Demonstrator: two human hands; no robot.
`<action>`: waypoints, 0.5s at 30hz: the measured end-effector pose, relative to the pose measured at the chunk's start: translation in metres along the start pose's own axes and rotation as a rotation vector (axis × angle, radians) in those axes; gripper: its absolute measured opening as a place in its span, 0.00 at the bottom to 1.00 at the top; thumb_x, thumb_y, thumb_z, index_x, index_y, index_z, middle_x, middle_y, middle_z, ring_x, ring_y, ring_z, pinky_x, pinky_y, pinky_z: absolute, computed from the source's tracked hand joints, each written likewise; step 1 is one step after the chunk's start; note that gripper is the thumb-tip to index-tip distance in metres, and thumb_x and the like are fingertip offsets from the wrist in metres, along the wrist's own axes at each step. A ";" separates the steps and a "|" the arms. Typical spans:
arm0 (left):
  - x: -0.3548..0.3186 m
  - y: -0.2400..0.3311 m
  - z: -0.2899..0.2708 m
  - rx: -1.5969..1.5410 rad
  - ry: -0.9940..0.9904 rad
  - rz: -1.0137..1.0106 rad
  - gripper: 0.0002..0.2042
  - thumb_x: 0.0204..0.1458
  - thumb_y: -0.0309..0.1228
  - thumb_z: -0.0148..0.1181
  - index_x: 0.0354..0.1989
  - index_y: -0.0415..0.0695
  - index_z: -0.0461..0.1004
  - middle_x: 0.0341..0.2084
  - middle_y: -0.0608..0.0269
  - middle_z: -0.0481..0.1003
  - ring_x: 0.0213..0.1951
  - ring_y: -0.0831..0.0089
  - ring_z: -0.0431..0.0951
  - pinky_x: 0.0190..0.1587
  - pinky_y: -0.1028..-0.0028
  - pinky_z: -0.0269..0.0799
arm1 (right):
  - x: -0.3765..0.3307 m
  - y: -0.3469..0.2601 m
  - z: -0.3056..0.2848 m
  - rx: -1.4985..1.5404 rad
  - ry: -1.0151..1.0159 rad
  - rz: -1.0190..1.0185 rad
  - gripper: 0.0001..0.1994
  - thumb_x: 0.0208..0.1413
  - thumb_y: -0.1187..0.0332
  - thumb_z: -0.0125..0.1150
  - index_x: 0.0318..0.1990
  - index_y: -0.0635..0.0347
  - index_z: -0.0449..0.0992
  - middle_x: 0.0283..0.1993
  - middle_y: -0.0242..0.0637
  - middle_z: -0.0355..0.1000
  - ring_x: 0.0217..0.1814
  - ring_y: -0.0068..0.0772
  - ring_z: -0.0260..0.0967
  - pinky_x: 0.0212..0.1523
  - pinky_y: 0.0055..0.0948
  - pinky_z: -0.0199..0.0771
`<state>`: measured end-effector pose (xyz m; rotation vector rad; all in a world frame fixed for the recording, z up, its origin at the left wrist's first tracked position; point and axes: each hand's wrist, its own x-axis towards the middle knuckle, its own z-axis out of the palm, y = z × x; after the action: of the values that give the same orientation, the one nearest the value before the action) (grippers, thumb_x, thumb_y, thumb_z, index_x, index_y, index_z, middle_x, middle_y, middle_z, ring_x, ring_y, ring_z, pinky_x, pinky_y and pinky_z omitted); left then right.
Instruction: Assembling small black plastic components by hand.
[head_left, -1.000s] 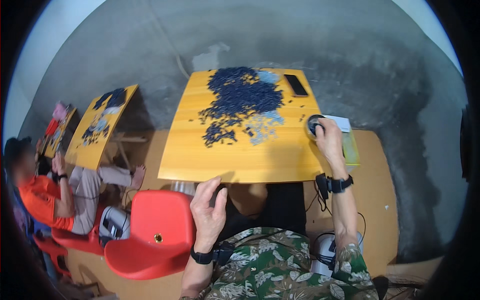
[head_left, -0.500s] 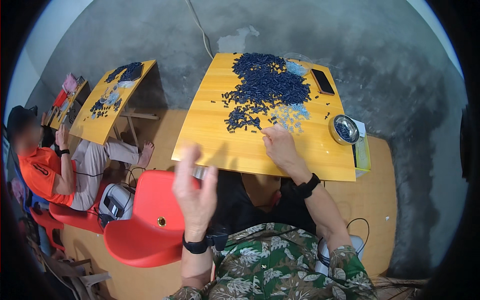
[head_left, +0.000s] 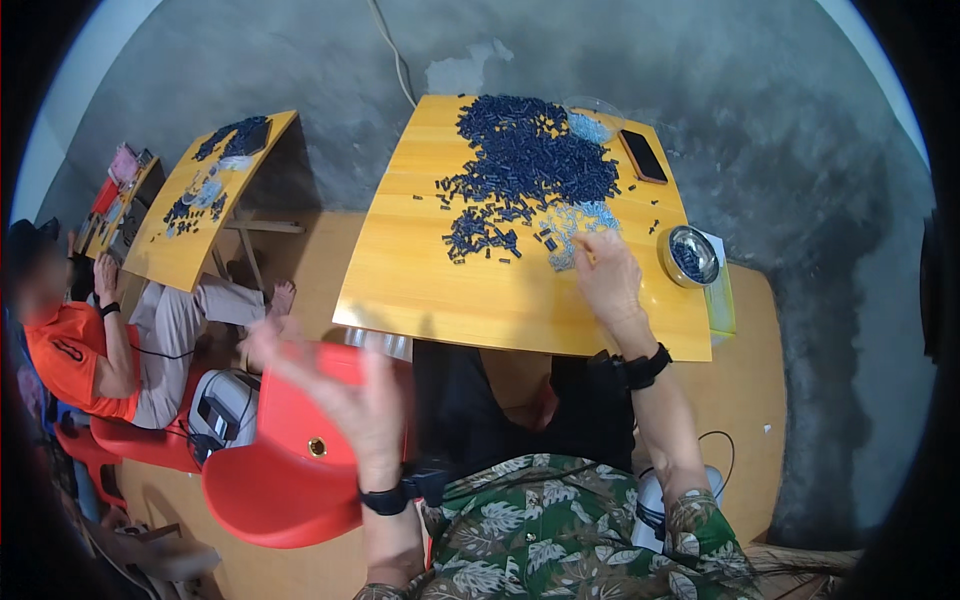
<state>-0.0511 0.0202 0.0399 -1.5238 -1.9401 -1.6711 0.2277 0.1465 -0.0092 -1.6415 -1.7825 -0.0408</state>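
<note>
The table (head_left: pixel 440 290) had a smooth, yellow wood-look top with a soft sheen. The small dark blue pieces (head_left: pixel 530 160) looked like matt plastic, the round bowl (head_left: pixel 692 256) shiny metal, the red chair (head_left: pixel 280 470) glossy moulded plastic, the wall (head_left: pixel 300 60) rough grey plaster.

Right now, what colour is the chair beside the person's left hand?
Red; the chair shows best in the head view, just under the raised left hand.

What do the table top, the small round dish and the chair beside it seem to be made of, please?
Table top: likely wood or laminate, smooth yellow with faint grain.
Round dish: probably metal, with a shiny silvery rim.
Chair: apparently moulded plastic, glossy red.
</note>
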 end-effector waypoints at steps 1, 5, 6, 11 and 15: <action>0.012 -0.001 -0.001 -0.193 0.172 -0.006 0.45 0.52 0.25 0.62 0.72 0.40 0.35 0.71 0.42 0.42 0.69 0.52 0.54 0.68 0.58 0.50 | 0.003 0.005 -0.006 0.018 0.004 0.024 0.08 0.53 0.69 0.58 0.39 0.53 0.80 0.37 0.42 0.72 0.42 0.47 0.72 0.42 0.42 0.72; 0.028 0.007 -0.004 -0.461 0.292 -0.021 0.40 0.52 0.24 0.61 0.71 0.39 0.44 0.69 0.44 0.48 0.68 0.54 0.56 0.67 0.59 0.51 | 0.005 0.011 -0.009 0.075 0.011 0.057 0.07 0.52 0.69 0.59 0.37 0.53 0.80 0.35 0.40 0.71 0.40 0.45 0.72 0.39 0.41 0.72; 0.024 0.004 -0.002 -0.460 0.288 -0.019 0.40 0.52 0.24 0.61 0.71 0.39 0.44 0.69 0.44 0.48 0.68 0.54 0.56 0.67 0.59 0.51 | 0.005 0.011 -0.003 0.076 0.012 0.061 0.07 0.52 0.69 0.59 0.37 0.53 0.80 0.35 0.40 0.71 0.40 0.45 0.72 0.39 0.41 0.72; -0.013 0.006 0.025 -0.205 -0.628 -0.107 0.23 0.52 0.25 0.62 0.57 0.35 0.70 0.59 0.43 0.67 0.62 0.55 0.66 0.61 0.63 0.62 | 0.013 0.003 0.018 0.085 -0.057 0.006 0.05 0.50 0.68 0.59 0.32 0.51 0.81 0.33 0.39 0.71 0.38 0.45 0.71 0.38 0.40 0.73; -0.023 0.002 0.044 -0.212 -0.781 -0.097 0.20 0.53 0.31 0.62 0.53 0.33 0.72 0.54 0.40 0.70 0.56 0.47 0.71 0.58 0.60 0.66 | 0.023 0.007 0.025 0.042 -0.082 0.012 0.04 0.50 0.67 0.59 0.31 0.51 0.80 0.33 0.40 0.71 0.39 0.45 0.72 0.38 0.41 0.73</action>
<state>-0.0180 0.0425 0.0094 -2.4800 -2.2360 -1.4718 0.2232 0.1789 -0.0196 -1.6448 -1.8221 0.0696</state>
